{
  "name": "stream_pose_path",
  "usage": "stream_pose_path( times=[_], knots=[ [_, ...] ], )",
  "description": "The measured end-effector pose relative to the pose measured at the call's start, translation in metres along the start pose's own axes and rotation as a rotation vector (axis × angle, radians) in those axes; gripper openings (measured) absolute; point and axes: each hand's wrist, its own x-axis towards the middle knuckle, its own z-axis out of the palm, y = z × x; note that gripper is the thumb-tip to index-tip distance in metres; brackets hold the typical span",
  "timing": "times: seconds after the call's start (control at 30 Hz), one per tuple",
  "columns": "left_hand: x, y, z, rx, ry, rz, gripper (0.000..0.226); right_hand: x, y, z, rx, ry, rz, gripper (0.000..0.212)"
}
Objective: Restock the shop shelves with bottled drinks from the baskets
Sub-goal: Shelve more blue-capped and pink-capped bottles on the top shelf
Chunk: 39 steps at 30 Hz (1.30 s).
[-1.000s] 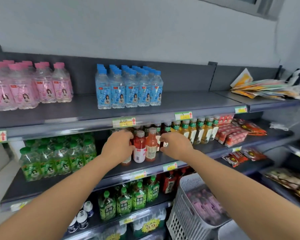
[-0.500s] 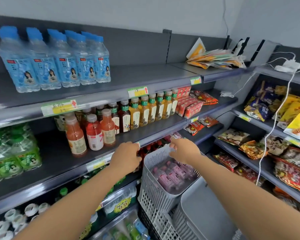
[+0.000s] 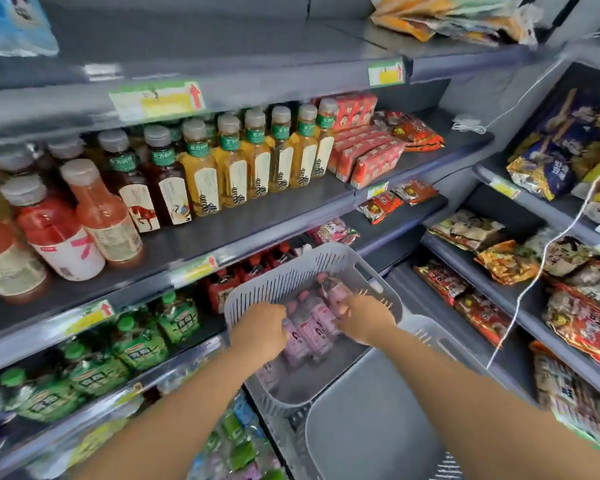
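Basket (image 3: 291, 271) is pale grey w/ slotted walls; bottles inside (image 3: 312, 327) pink; tea bottles (image 3: 257, 161) yellow w/ green neck bands; shelves (image 3: 257, 209) dark grey.

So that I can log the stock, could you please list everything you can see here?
slotted basket: one, grey, before the lower shelves
second basket: one, grey, nearer the person
pink bottles: several, pink, in the slotted basket
yellow tea bottles: about six, amber, middle shelf
dark tea bottles: two in front, brown, left of those
juice bottles: three in front, red and orange, middle shelf, far left
green bottles: many, green, lower shelf
cartons: stacked, red, right of the teas
snack packets: many, mixed colours, right-hand shelves
left hand: on the pink bottles, grip unclear
right hand: likewise
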Motion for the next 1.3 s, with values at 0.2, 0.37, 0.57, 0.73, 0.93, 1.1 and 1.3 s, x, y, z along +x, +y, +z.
stream_pose_path(
  times=[0.2, 0.37, 0.57, 0.73, 0.93, 1.1, 1.3],
  knots=[
    [0.054, 0.001, 0.053, 0.045, -0.122, -0.097, 0.011, 0.056, 0.029, 0.04, 0.032, -0.113, 0.03, 0.037],
    [0.087, -0.013, 0.091, 0.062, -0.175, -0.204, 0.014, 0.095, 0.038, 0.076, 0.019, -0.226, 0.045, 0.033],
    [0.113, -0.021, 0.128, -0.057, -0.313, -0.417, 0.011, 0.13, 0.038, 0.118, 0.044, -0.358, 0.11, 0.036],
    [0.13, -0.026, 0.162, -0.434, -0.379, -0.67, 0.051, 0.152, 0.033, 0.138, 0.098, -0.418, 0.174, 0.014],
    [0.138, -0.026, 0.181, -0.831, -0.351, -0.933, 0.046, 0.165, 0.028, 0.146, 0.137, -0.449, 0.216, 0.012],
    [0.14, -0.031, 0.189, -0.911, -0.351, -1.004, 0.057, 0.166, 0.021, 0.152, 0.214, -0.401, 0.264, 0.016],
    [0.141, -0.036, 0.183, -0.895, -0.43, -1.022, 0.061, 0.168, 0.021, 0.158, 0.443, -0.434, 0.384, 0.028]
  ],
)
